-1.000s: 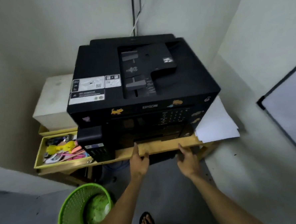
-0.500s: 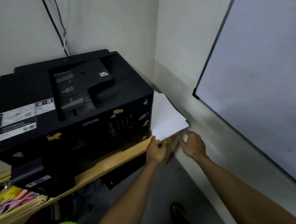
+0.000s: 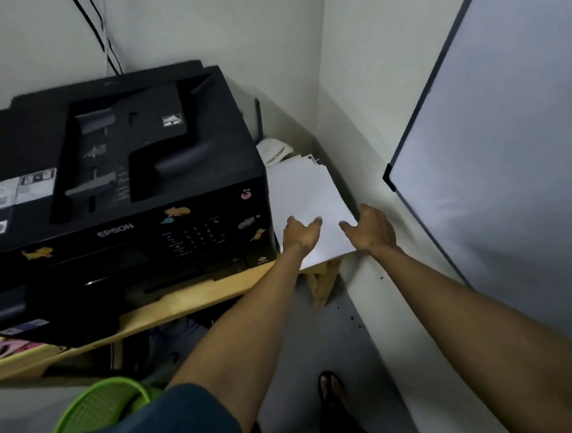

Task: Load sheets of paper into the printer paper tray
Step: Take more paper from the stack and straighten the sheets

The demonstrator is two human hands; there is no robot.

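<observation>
Beside the black Epson printer [image 3: 118, 179] on the wooden desk [image 3: 182, 303] lay a loose stack of white paper sheets [image 3: 305, 198]; left hand [image 3: 300, 233] rested spread on it; right hand [image 3: 370, 228] hovered wide at its edge.

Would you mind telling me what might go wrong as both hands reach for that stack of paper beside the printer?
1. The paper stack overhangs the wooden shelf edge; a loose grab by the left hand or right hand might tip sheets to the floor.
2. Sheets at the back look fanned out, so uneven lifting may bend corners.
3. The stack sits tight between the printer and wall, leaving little room.
</observation>
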